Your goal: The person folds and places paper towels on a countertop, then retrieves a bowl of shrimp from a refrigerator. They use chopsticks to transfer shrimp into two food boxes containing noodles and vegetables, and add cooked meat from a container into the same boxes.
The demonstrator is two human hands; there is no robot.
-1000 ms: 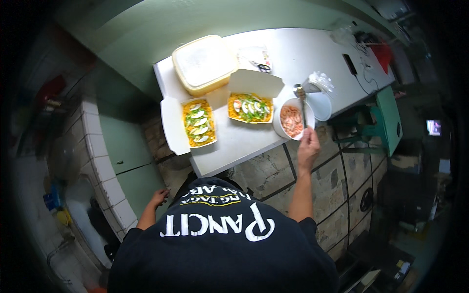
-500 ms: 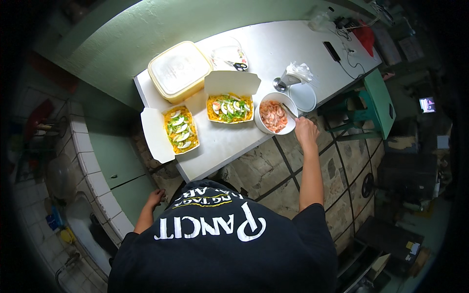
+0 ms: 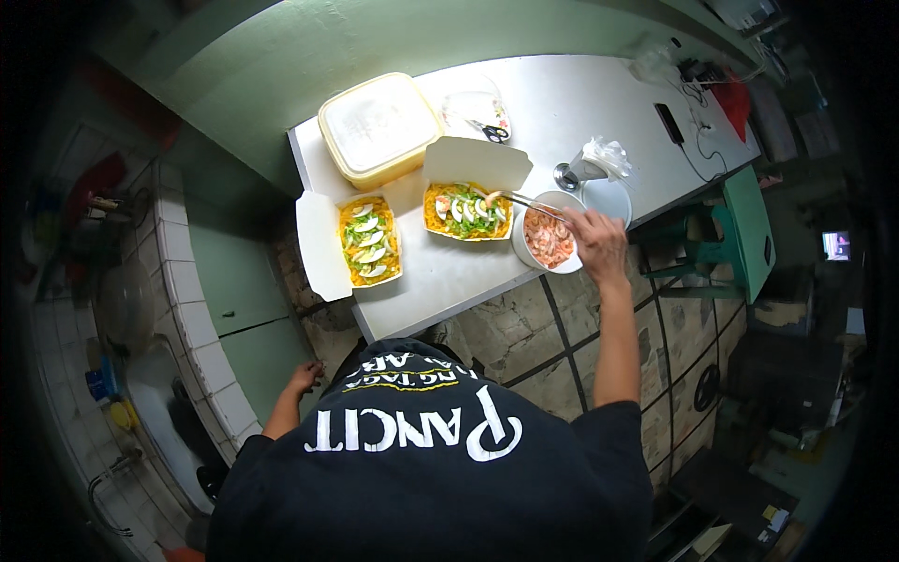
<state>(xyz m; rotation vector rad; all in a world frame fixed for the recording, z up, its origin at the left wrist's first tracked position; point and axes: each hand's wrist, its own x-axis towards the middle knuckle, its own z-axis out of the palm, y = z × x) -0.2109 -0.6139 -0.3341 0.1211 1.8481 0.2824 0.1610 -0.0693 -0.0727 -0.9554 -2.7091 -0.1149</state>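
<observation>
My right hand (image 3: 599, 245) is closed on metal tongs (image 3: 534, 202), which reach leftward with a shrimp (image 3: 493, 198) at their tips. The shrimp is at the right edge of the food in an open white box (image 3: 479, 162). That box holds yellow noodles topped with sliced egg, chopped greens and a shrimp piece at the left. Below my right hand stands a white tub of shrimp (image 3: 549, 238). A second open box (image 3: 323, 245), at the left, has similar noodles with egg slices and greens. My left hand (image 3: 305, 377) hangs beside my body, loosely open, holding nothing visible.
On the white table (image 3: 412, 298) are a lidded yellowish container (image 3: 380, 126), scissors (image 3: 493, 133), a metal holder with white plastic (image 3: 599, 161), a round lid (image 3: 607, 200) and a phone on a cable (image 3: 669, 123). A green stool (image 3: 716, 239) stands right; a tiled sink counter (image 3: 192, 314) lies left.
My right hand has lifted the tongs out of the tub and swung their tips left to the right-hand box, now with a shrimp in them. The view has shifted slightly; my left hand stays low.
</observation>
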